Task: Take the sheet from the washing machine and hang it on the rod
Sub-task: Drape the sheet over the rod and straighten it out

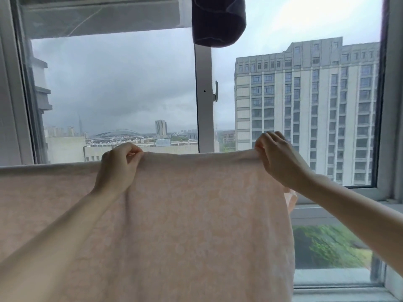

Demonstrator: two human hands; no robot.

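Note:
A pale pink patterned sheet (192, 214) hangs spread in front of the window, filling the lower left and middle of the view. My left hand (118, 166) pinches its top edge left of centre. My right hand (277, 158) pinches the top edge further right, near the sheet's right side. Between the two hands the top edge is stretched nearly straight. To the left of my left hand the sheet's top edge runs level to the frame's left side. The rod itself is hidden by the fabric.
A large window (205, 94) with a white centre post and latch (216, 91) is right behind the sheet. A dark blue garment (218, 20) hangs from above at top centre. The sill (340, 293) lies at lower right.

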